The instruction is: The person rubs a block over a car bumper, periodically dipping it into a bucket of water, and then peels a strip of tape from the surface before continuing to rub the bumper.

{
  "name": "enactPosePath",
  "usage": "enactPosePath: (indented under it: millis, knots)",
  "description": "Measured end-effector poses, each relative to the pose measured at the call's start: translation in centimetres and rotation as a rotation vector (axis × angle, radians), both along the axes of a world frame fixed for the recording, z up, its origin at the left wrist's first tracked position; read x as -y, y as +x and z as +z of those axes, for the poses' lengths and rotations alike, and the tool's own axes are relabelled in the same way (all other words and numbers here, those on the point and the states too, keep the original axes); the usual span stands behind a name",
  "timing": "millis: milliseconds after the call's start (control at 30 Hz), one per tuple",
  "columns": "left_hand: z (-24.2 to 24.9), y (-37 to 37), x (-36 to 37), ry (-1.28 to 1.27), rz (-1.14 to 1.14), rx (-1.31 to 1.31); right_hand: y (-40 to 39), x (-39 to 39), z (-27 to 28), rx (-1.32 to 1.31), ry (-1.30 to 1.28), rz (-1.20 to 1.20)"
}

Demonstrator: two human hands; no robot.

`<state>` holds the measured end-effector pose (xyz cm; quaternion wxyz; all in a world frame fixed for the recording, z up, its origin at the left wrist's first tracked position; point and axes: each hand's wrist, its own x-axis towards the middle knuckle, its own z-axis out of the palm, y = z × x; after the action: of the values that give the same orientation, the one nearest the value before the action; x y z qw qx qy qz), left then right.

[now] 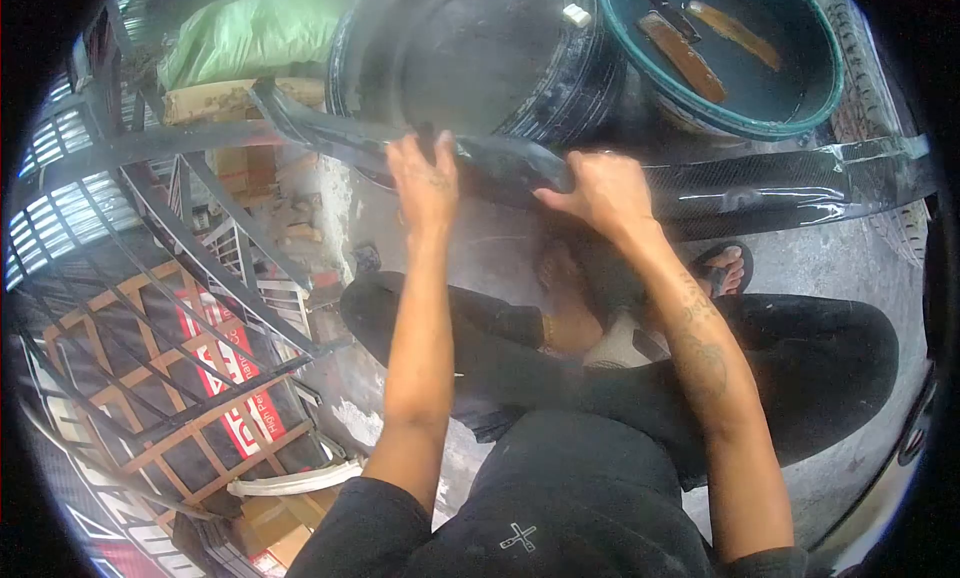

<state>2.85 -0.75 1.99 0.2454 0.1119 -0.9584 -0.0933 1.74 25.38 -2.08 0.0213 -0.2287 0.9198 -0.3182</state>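
A long glossy black panel with a carbon-fibre weave [745,193] stretches across in front of me, above my bent legs. My right hand [605,190] is closed over its middle, thumb on the near side and fingers over the far edge. To the left, my left hand [428,183] bends its fingers around a small dark piece [427,136] pressed at the panel's surface; I cannot tell what that piece is. Wet-looking shine lies on the panel's right part, and its narrower left end reaches toward the metal racks.
Beyond the panel stands a large black round tub [450,53] with a small white block [576,16] on its rim. A teal-rimmed basin [718,128] holds water and several flat blocks. Metal grilles [180,378], cardboard boxes [275,523] and a green sack [255,33] crowd the left.
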Motion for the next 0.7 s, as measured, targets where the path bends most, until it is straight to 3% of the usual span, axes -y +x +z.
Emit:
enactPosePath:
  millis: [100, 133, 233, 333, 433, 500, 567, 700]
  knots:
    - [-0.7, 0.9, -3.0, 0.024, -0.13, 0.077, -0.3, 0.1, 0.1, -0.001, -0.014, -0.011]
    - [-1.0, 0.0, -2.1, -0.104, -0.147, 0.033, -0.1, 0.1, 0.1, 0.008, -0.021, -0.011]
    - [-1.5, -1.1, -2.3, -0.073, -0.047, 0.059, -0.2, 0.0, 0.5, 0.049, 0.01, -0.001]
    - [-1.4, 1.2, -6.2, 0.005, -0.262, -0.019, -0.4, -0.2, 0.7, 0.029, -0.021, 0.004]
    - [-1.0, -0.6, -3.0, -0.032, -0.219, 0.061, -0.1, 0.2, 0.3, 0.001, -0.03, 0.017]
    - [-1.2, 0.0, -5.2, 0.07, -0.135, 0.072, -0.2, -0.1, 0.5, -0.035, -0.023, -0.006]
    - [-1.9, 1.4, -8.2, -0.03, -0.328, -0.046, -0.1, 0.5, 0.0, -0.09, -0.12, -0.113]
    - [-1.2, -0.1, -4.7, 0.029, -0.355, 0.053, -0.2, 0.8, 0.2, -0.143, -0.335, -0.232]
